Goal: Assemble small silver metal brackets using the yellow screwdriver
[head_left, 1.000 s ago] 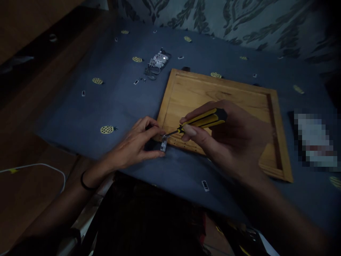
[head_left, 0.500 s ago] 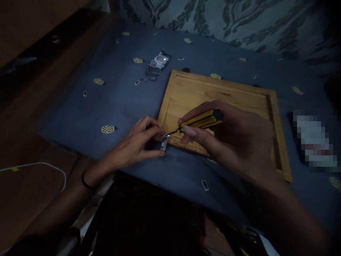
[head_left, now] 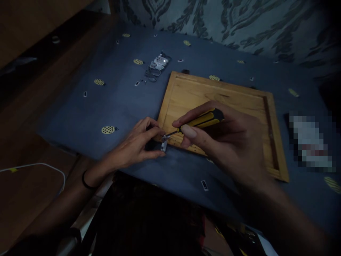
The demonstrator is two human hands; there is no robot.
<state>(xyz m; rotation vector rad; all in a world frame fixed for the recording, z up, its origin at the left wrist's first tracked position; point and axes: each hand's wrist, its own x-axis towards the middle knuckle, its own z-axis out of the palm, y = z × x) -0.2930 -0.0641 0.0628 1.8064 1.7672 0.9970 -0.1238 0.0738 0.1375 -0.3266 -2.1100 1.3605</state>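
Note:
My right hand (head_left: 226,135) grips a yellow and black screwdriver (head_left: 201,120) by its handle, thumb and fingers wrapped round it. The shaft slants down to the left, and its tip meets a small silver metal piece (head_left: 164,144) that looks like a hinge. This piece sits at the near left corner of a framed wooden panel (head_left: 197,94). My left hand (head_left: 144,140) rests at that corner with its fingers and thumb bent about the metal piece, holding it. The fingers partly hide where the piece meets the panel, and no screw head can be made out.
Behind the panel's left side lie several silver metal fittings (head_left: 159,63) and grey curved parts (head_left: 153,75), with tiny screws (head_left: 144,82) in front. A blurred-out object (head_left: 310,140) lies at the right. The blue patterned tablecloth (head_left: 122,103) ends at the near edge.
My right hand and the screwdriver handle have turned slightly, the index finger shifting a little left. The tip stays on the metal piece. My left hand has hardly moved.

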